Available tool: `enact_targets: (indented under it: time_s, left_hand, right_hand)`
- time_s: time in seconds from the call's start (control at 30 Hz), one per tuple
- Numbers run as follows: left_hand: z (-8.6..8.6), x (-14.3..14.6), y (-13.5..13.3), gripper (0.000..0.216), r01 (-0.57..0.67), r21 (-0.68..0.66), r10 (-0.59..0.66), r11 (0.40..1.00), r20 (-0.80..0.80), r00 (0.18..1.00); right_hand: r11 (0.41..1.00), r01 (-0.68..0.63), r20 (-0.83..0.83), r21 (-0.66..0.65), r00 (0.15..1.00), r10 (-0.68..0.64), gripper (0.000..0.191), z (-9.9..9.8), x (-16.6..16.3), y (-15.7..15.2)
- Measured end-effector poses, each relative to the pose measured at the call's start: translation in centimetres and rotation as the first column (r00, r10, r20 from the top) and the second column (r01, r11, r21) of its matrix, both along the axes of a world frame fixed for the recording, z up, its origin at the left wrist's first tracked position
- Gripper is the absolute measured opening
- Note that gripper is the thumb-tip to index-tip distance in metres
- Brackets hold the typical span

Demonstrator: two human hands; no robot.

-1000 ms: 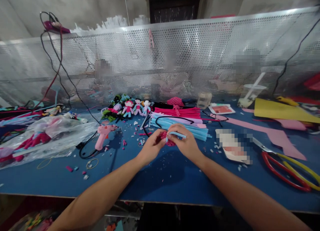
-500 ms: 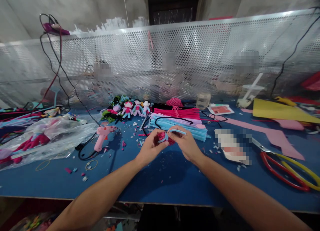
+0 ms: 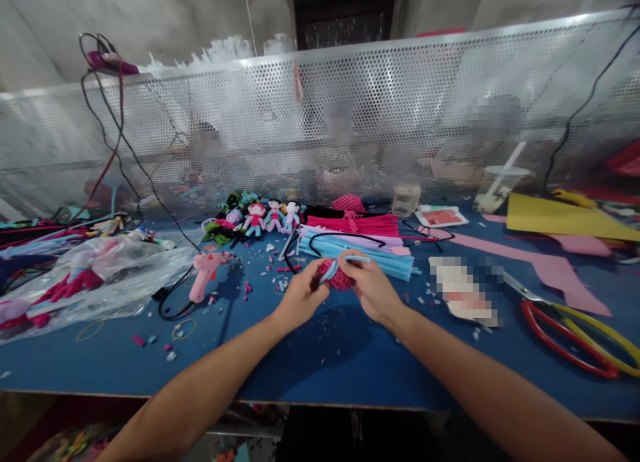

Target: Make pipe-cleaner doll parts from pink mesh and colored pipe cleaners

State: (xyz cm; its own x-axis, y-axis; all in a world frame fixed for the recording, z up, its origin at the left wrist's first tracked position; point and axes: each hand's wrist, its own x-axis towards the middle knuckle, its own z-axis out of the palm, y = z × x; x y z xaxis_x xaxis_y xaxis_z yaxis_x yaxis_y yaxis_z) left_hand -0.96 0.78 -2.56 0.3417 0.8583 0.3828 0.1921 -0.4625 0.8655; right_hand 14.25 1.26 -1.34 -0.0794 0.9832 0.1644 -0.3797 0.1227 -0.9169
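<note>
At bench centre: gripping fuzzy pink chenille ball (image 3: 337, 279) in closed left hand (image 3: 300, 297), bending thin light-blue chenille stem (image 3: 329, 271) over it with pinched right hand (image 3: 373, 287). Could spring loose if pinch eases, or snag light-blue stem pile (image 3: 390, 265) at 12 o'clock.

Fuzzy blue pipe cleaner (image 3: 329, 271), shiny perforated metal screen (image 3: 380, 115), matt blue tabletop (image 3: 320, 355)
</note>
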Motion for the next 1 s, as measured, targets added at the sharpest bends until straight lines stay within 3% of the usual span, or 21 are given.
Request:
enact_targets:
  time_s: [0.27, 0.47, 0.67, 0.77, 0.87, 1.0]
  left_hand:
    - [0.1, -0.4, 0.0, 0.046, -0.006, 0.103, 0.017, 0.995, -0.105, 0.994]
    - [0.0, -0.3, 0.3, 0.049, -0.067, 0.185, 0.09, 0.981, -0.12, 0.989]
    - [0.4, 0.0, -0.1, 0.054, -0.15, 0.225, 0.202, 0.963, -0.229, 0.952]
    - [0.1, 0.3, -0.3, 0.053, -0.238, 0.29, 0.31, 0.927, -0.237, 0.921]
    - [-0.2, 0.5, -0.5, 0.044, -0.306, 0.356, 0.386, 0.883, -0.178, 0.905]
    - [-0.1, 0.5, -0.6, 0.018, -0.225, 0.386, 0.321, 0.894, -0.205, 0.925]
  right_hand:
    - [0.992, -0.082, -0.134, -0.1, 0.989, 0.068, 0.028, -0.1, 0.2, -0.1]
    - [0.985, -0.099, -0.105, -0.14, 0.991, 0.085, 0.031, -0.5, 0.1, 0.0]
    - [0.994, 0.009, -0.101, -0.106, 0.995, -0.02, 0.035, -1.3, -0.8, 0.1]
    - [0.994, 0.051, -0.127, -0.094, 0.99, -0.063, 0.034, -1.2, -1.0, 0.0]
    - [0.993, 0.057, -0.157, -0.104, 0.985, -0.073, 0.033, -0.8, -1.0, -0.1]
    - [0.99, 0.069, -0.173, -0.119, 0.981, -0.089, 0.034, -0.6, -0.8, -0.1]
